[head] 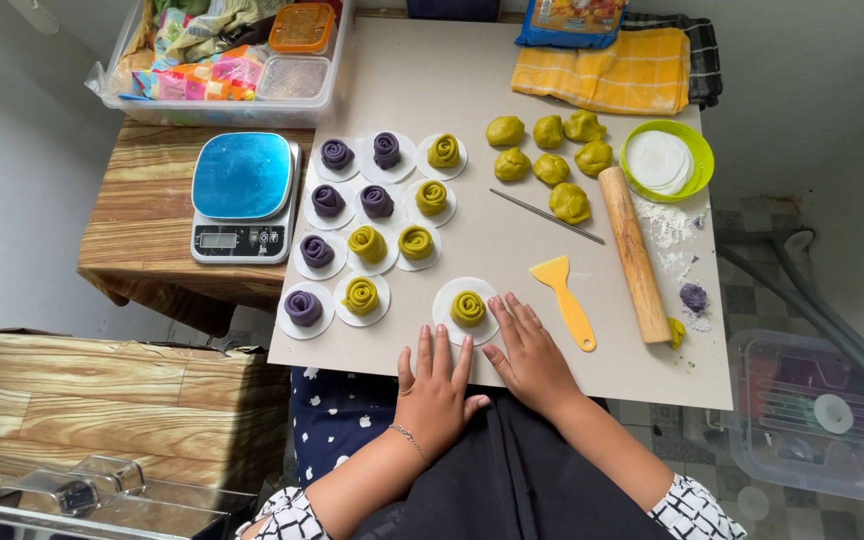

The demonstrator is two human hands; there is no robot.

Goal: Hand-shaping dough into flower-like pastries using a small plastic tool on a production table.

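Resting flat, both hands (482, 375) beside dough rose (468, 308)

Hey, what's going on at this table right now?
A person sits at a work board shaping dough. Both hands lie flat and empty at its near edge: the left hand just below, the right hand beside, a yellow-green spiral dough roll on a round white paper. More purple and yellow-green rolls sit in rows to the left. Plain dough balls, a rolling pin and a yellow scraper lie to the right.
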